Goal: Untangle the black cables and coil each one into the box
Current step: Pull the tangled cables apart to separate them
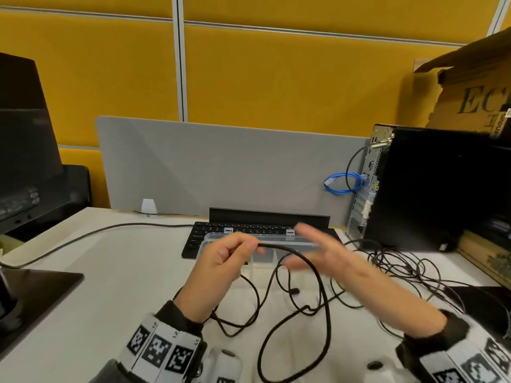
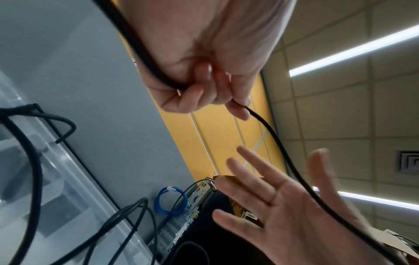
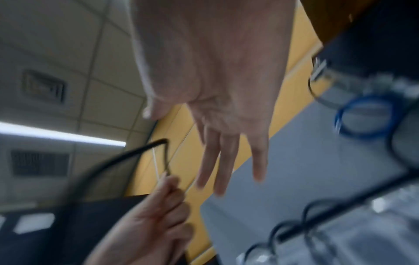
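Head view, left hand: your left hand (image 1: 221, 261) is raised above the table (image 1: 132, 277), fingers curled, pinching a black cable (image 1: 309, 261).
Cable: it arcs rightward and loops down onto the table before the clear box (image 1: 265, 239).
Right hand: your right hand (image 1: 329, 252) hovers blurred, fingers straight and spread, holding nothing.

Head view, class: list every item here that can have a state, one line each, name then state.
Left hand: pinching thick black cable.
Right hand: open, fingers spread, blurred.
Clear plastic box: lid open, no coil inside yet.
Thin black cables: tangled on desk.
Blue cable: coiled.
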Action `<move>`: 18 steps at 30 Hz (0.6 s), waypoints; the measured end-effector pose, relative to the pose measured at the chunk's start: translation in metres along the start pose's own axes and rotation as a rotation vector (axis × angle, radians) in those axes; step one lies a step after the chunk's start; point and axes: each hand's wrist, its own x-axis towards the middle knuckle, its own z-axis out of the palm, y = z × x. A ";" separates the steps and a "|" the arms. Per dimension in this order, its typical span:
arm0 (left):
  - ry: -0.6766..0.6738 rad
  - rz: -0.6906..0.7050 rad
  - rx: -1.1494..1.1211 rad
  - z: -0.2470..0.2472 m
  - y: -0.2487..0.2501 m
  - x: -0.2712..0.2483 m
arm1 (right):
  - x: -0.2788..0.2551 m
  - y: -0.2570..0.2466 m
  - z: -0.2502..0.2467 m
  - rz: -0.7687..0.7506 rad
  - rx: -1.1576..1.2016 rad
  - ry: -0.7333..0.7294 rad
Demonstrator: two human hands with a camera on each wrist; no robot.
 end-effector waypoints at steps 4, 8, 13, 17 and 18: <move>0.098 -0.012 0.016 -0.005 -0.005 0.001 | -0.032 -0.033 0.026 -0.007 0.059 -0.503; 0.120 -0.148 0.035 -0.023 -0.009 0.006 | -0.033 -0.027 -0.014 0.076 -0.029 -0.206; 0.035 -0.181 0.200 -0.043 -0.008 0.005 | -0.044 -0.002 -0.087 0.071 -0.729 0.586; 0.156 -0.138 0.320 -0.061 -0.003 0.006 | -0.075 0.054 -0.172 0.290 -1.040 0.860; 0.171 -0.123 0.342 -0.064 -0.002 0.005 | -0.080 0.072 -0.187 0.352 -1.108 0.752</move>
